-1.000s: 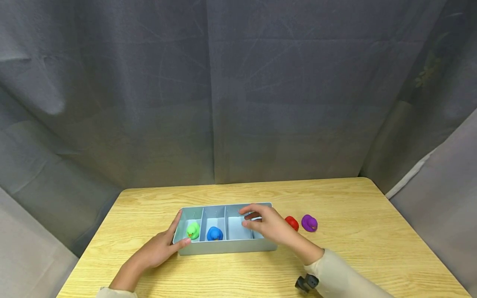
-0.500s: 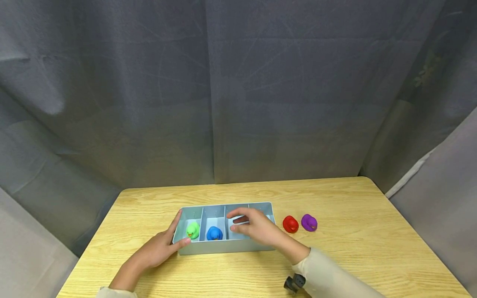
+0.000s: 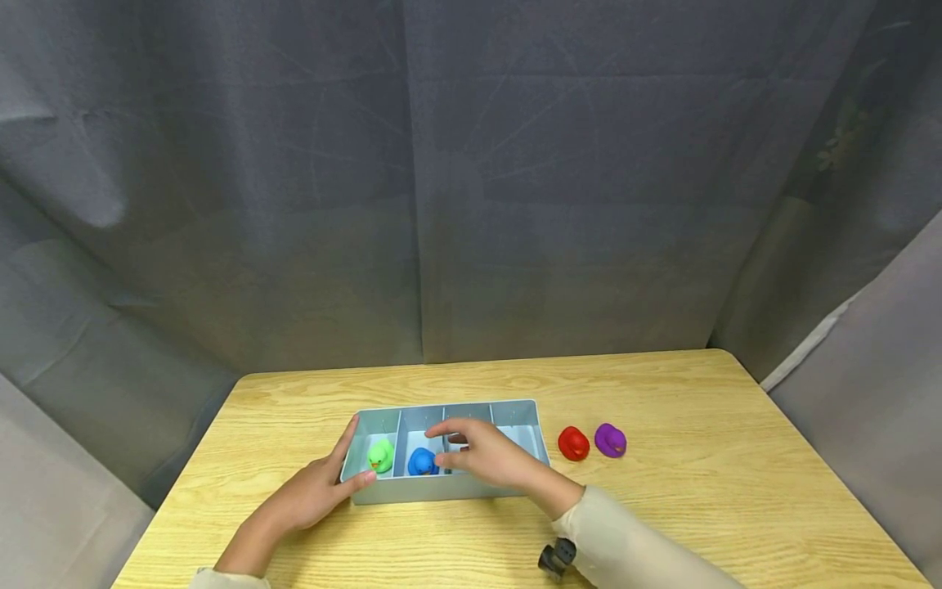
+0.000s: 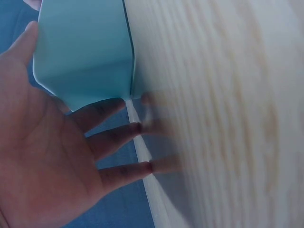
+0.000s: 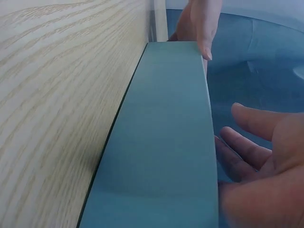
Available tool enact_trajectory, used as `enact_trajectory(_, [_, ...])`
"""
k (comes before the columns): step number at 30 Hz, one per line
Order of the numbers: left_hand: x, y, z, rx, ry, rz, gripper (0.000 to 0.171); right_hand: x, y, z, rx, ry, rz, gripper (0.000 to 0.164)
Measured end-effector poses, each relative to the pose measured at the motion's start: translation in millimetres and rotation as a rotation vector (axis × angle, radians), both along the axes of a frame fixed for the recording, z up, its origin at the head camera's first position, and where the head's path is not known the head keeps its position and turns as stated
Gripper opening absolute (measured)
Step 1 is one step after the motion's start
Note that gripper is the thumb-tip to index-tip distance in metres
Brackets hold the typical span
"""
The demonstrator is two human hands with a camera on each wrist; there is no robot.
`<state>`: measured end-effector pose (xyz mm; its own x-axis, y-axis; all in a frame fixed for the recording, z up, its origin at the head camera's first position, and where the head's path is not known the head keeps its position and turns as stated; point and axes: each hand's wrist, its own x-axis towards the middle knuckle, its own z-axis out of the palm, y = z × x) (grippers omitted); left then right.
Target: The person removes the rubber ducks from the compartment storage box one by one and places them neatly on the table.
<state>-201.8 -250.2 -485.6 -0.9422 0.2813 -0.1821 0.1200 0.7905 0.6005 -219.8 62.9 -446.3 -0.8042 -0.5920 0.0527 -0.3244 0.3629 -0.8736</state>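
A grey-blue tray (image 3: 449,488) with dividers stands on the wooden table. A green rubber duck (image 3: 380,455) sits in its leftmost compartment and a blue rubber duck (image 3: 423,461) in the one beside it. My left hand (image 3: 315,491) rests against the tray's left end, thumb at the front rim; in the left wrist view its other fingers (image 4: 114,142) are straight and spread, some reaching the tabletop. My right hand (image 3: 489,454) hovers over the third compartment, thumb and fingers apart, fingertips near the blue duck. Whether the thumb touches the duck is unclear.
On the table right of the tray lie a red rubber duck (image 3: 573,443) and a purple rubber duck (image 3: 611,440). Dark grey curtains (image 3: 419,204) hang behind the table's far edge. A small black device (image 3: 557,558) is at my right wrist.
My right hand has moved left over the tray, from the right-hand compartments toward the blue duck. The red duck is fully visible now. My left hand stays put.
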Motion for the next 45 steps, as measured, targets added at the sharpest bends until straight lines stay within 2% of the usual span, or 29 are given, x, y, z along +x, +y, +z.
enact_trajectory(7, [0.3, 1.4, 1.3, 0.007, -0.014, 0.006, 0.093, -1.5, -7.6, -2.8, 0.066, 0.062, -0.006, 0.036])
enact_trajectory(12, [0.3, 1.2, 1.2, 0.005, -0.012, 0.001, 0.093, -3.7, -11.4, -5.8, 0.105, 0.069, -0.015, 0.037])
enact_trajectory(19, [0.7, 1.0, 1.5, -0.001, -0.002, -0.002, 0.093, -4.7, -16.9, -11.8, 0.170, 0.122, 0.010, 0.039])
enact_trajectory(27, [0.5, 0.9, 1.4, -0.002, -0.003, -0.003, 0.093, -3.5, -23.6, -12.6, 0.234, 0.169, -0.008, 0.037])
enact_trajectory(35, [0.6, 0.6, 1.4, -0.006, -0.015, 0.003, 0.093, -5.8, -29.1, -14.4, 0.336, 0.232, 0.017, 0.037])
enact_trajectory(45, [1.3, 0.7, 0.7, 0.002, 0.000, -0.004, 0.092, -7.5, -36.3, -15.7, 0.415, 0.259, -0.037, 0.032])
